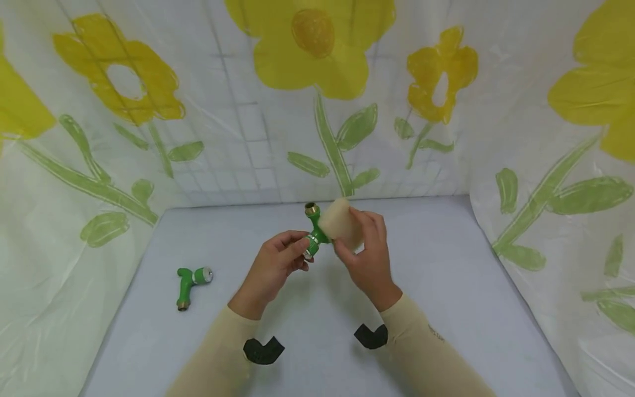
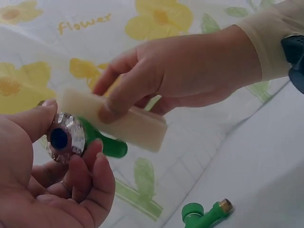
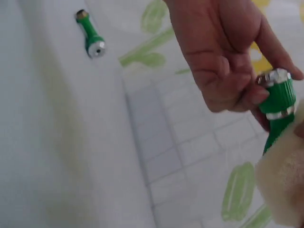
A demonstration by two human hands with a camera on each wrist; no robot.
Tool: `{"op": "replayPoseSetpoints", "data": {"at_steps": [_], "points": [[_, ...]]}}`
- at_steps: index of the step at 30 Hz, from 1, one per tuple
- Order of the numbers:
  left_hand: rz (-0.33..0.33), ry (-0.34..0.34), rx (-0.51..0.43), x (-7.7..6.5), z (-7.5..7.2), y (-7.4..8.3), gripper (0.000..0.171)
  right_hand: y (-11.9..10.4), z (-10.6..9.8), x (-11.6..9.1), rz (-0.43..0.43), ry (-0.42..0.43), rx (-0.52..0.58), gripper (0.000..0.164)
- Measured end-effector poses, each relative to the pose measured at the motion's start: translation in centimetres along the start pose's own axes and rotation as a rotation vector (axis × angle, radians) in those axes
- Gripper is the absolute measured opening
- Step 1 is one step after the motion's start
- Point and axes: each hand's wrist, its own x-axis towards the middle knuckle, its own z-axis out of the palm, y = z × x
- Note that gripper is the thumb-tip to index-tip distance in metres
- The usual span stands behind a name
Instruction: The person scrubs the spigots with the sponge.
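Note:
My left hand point(image 1: 275, 263) pinches a green tap point(image 1: 312, 246) by its ribbed knob, between thumb and fingers. The tap's brass threaded end points up and away. In the left wrist view the knob's silvery face point(image 2: 67, 138) shows a dark blue centre. My right hand point(image 1: 369, 262) grips a cream sponge point(image 1: 339, 223), thumb on one face and fingers on the other. The sponge lies against the tap's body and hides part of it, as the right wrist view shows with the sponge point(image 3: 282, 180) over the green stem.
A second green tap point(image 1: 186, 288) with a silver-faced knob and brass end lies on the pale table point(image 1: 446, 309), left of my hands. White sheets with painted yellow flowers point(image 1: 312, 33) hang behind and along both sides. Dark pieces point(image 1: 263, 351) stick out at both wrists.

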Motion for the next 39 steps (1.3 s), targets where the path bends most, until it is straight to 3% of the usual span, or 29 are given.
{"op": "replayPoseSetpoints", "data": {"at_steps": [6,10,13,17,21,25,28,30,36,39], "points": [[0.028,0.018,0.003,-0.1,0.1,-0.2,0.036,-0.8,0.6,-0.9,-0.022,-0.053,0.057,0.064],[0.108,-0.046,0.112,-0.1,0.1,-0.4,0.047,-0.9,0.6,-0.9,0.061,-0.048,0.143,0.065],[0.197,-0.056,0.216,-0.1,0.1,-0.6,0.052,-1.2,0.6,-0.9,0.126,-0.045,0.212,0.065],[0.254,-0.015,0.250,-0.3,0.5,-0.8,0.049,-1.6,0.8,-0.9,0.200,-0.038,0.286,0.064],[0.289,0.039,0.207,-0.5,1.4,-0.8,0.054,-1.9,1.1,-1.2,0.261,-0.024,0.346,0.063],[0.431,0.147,0.265,-0.3,1.9,-1.0,0.047,-2.2,1.5,-1.4,0.278,-0.026,0.376,0.062],[0.532,0.210,0.369,-0.2,1.7,-1.0,0.040,-2.4,1.6,-1.5,0.246,-0.027,0.319,0.063],[0.572,0.207,0.442,-0.2,1.3,-0.9,0.039,-2.5,1.7,-1.5,0.192,-0.017,0.245,0.065],[0.544,0.074,0.611,-0.6,0.4,-0.4,0.039,-1.4,1.3,-1.1,-0.052,0.048,0.000,0.067],[0.558,0.043,0.676,-0.8,0.3,-0.1,0.041,-0.9,0.6,-0.1,-0.056,0.084,-0.077,0.066]]}}
